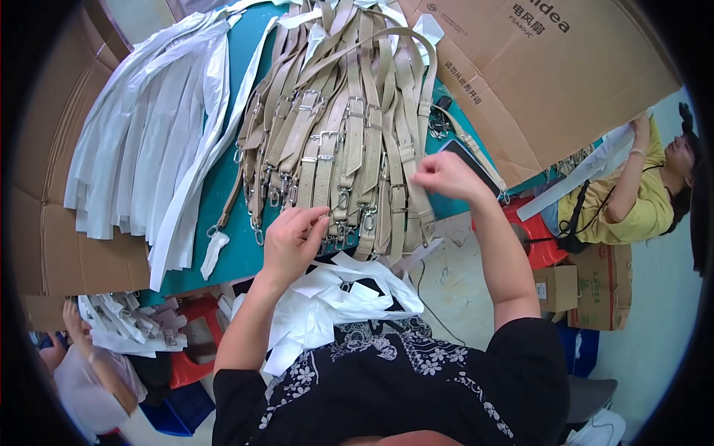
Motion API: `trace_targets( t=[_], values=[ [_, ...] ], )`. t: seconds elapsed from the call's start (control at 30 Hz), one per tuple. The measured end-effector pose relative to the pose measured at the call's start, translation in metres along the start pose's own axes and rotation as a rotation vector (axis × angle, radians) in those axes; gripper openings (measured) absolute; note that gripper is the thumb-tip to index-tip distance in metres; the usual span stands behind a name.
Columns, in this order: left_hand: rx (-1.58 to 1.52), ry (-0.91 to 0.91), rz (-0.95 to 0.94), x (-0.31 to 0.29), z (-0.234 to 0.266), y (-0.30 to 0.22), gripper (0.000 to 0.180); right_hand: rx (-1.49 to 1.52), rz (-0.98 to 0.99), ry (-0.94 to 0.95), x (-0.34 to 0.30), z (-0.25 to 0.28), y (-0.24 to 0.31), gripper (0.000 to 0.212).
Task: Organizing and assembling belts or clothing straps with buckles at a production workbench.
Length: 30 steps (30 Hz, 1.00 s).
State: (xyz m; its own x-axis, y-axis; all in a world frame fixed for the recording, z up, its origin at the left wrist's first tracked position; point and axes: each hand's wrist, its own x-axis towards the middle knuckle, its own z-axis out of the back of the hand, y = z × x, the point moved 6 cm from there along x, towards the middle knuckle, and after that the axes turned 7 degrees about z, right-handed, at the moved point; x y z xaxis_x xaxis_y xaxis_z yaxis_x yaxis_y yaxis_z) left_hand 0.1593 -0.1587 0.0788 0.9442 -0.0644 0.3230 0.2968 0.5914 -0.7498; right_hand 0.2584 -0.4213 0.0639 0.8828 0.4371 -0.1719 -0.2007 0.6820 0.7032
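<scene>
A thick bunch of beige straps [327, 175] with silver buckles and clips hangs toward me over the near edge of the table. My left hand [294, 241] is closed in a pinch over the clip ends on the left side of the bunch; what its fingers hold, if anything, is hidden. At the right side of the bunch, my right hand [450, 177] is closed at a strap [422, 204] whose lower part is blurred. Crumpled white wrapping strips [335, 305] lie across my lap, below the clips.
Long white sleeves [149, 141] are spread on cardboard [89, 256] at left. A dark phone-like slab [472, 163] lies on the green table [216, 186]. Behind it stands a large carton [535, 82]. A person in yellow [621, 193] sits at right, another person [93, 379] at lower left.
</scene>
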Motion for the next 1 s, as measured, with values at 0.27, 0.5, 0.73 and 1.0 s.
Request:
trace_targets(
  t=[0.27, 0.5, 0.73, 1.0],
  values=[
    [-0.541, 0.120, 0.372, 0.026, -0.014, -0.012, 0.033, 0.712, 0.108, -0.080, -0.018, -0.034, 0.089, 0.025],
    [-0.526, 0.422, 0.447, 0.029, -0.024, -0.008, 0.025, 0.963, -0.066, -0.102, -0.002, -0.094, 0.069, 0.030],
    [-0.775, 0.914, 0.832, -0.023, -0.037, 0.014, 0.037, 1.462, 0.029, -0.236, 0.013, -0.101, 0.072, 0.029],
    [0.249, 0.365, 0.179, -0.085, -0.014, 0.042, 0.017, 1.427, 0.042, 0.000, -0.039, -0.084, 0.046, 0.026]
  ],
)
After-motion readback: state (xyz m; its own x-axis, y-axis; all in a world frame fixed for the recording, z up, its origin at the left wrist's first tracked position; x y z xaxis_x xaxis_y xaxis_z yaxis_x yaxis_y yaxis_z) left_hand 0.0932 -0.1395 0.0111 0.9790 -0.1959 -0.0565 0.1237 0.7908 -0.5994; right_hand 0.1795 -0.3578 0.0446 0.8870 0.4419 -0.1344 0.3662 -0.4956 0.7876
